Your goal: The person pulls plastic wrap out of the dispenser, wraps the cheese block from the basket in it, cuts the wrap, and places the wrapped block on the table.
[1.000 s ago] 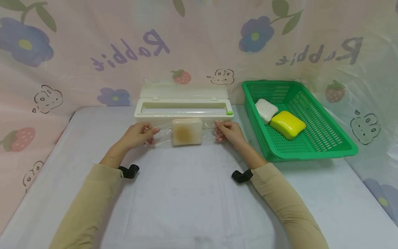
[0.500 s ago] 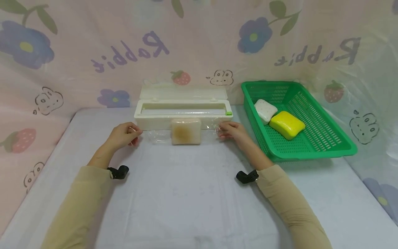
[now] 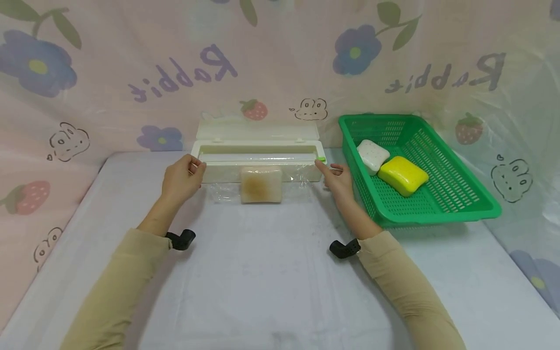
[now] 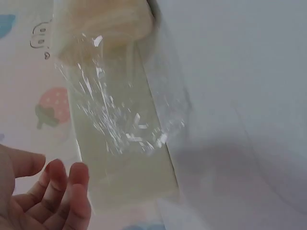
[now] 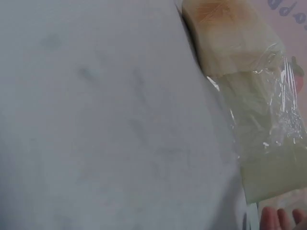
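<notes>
A cream block like a thick slice of bread, browned in the middle (image 3: 261,185), stands at the front of a white cling film dispenser (image 3: 218,173). Clear cling film (image 3: 225,193) covers the block and spreads out on both sides. My left hand (image 3: 181,177) is at the dispenser's left end; in the left wrist view its fingers (image 4: 79,191) are loosely bent with nothing between them. My right hand (image 3: 340,184) is at the other end, thumb tip by the green slider (image 3: 322,159). Whether it touches the dispenser, I cannot tell.
A green plastic basket (image 3: 455,216) stands to the right, close to my right hand. It holds a white speckled block (image 3: 373,155) and a yellow block (image 3: 403,176). The dispenser's lid (image 3: 258,130) is raised against the patterned curtain (image 3: 271,58).
Both hands have let go of the cling film. The left first drew away leftward, then came to the dispenser's left end; the right moved slightly outward to its right end. The block stays put.
</notes>
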### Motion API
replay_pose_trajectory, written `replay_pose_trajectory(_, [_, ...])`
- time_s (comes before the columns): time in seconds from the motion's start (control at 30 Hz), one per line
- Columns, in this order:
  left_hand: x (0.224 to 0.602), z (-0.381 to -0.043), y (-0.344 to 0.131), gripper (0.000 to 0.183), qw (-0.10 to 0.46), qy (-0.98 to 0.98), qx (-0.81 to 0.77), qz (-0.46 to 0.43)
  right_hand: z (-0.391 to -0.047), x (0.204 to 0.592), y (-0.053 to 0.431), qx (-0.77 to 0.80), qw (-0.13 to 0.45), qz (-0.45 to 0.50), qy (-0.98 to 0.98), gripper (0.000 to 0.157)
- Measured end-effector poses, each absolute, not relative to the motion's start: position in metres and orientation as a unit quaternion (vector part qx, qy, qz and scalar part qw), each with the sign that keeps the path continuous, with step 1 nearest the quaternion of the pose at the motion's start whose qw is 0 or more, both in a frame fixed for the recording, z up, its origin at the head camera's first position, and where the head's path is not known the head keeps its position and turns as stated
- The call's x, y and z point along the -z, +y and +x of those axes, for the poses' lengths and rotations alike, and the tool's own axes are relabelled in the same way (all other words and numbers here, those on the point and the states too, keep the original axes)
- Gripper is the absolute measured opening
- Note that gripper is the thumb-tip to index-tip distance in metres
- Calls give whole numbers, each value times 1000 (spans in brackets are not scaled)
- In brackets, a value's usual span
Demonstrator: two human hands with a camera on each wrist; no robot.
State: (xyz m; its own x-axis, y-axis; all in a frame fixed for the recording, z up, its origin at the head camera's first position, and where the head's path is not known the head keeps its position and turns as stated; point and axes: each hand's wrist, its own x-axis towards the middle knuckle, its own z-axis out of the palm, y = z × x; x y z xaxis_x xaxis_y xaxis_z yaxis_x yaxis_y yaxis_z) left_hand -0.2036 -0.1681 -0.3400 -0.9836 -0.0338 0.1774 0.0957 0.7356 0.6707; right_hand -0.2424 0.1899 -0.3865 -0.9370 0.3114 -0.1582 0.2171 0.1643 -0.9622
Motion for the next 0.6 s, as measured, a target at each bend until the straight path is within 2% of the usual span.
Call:
replay_pose_trajectory(0.1, [337, -205, -157, 30, 111, -923, 368, -18, -247, 383, 186, -608, 6, -170, -776, 89])
replay_pose_trajectory(0.2, [337, -210, -145, 29, 116, -920, 374, -24, -251, 382, 185, -597, -28, -150, -788, 94])
replay_pose_trajectory(0.43, [334, -218, -120, 28, 107, -917, 382, -36, -257, 386, 186, -593, -51, -118, -795, 94])
replay_pose_trajectory(0.6, [333, -221, -107, 26, 111, -912, 391, -48, -260, 390, 189, -585, -56, -76, -806, 84])
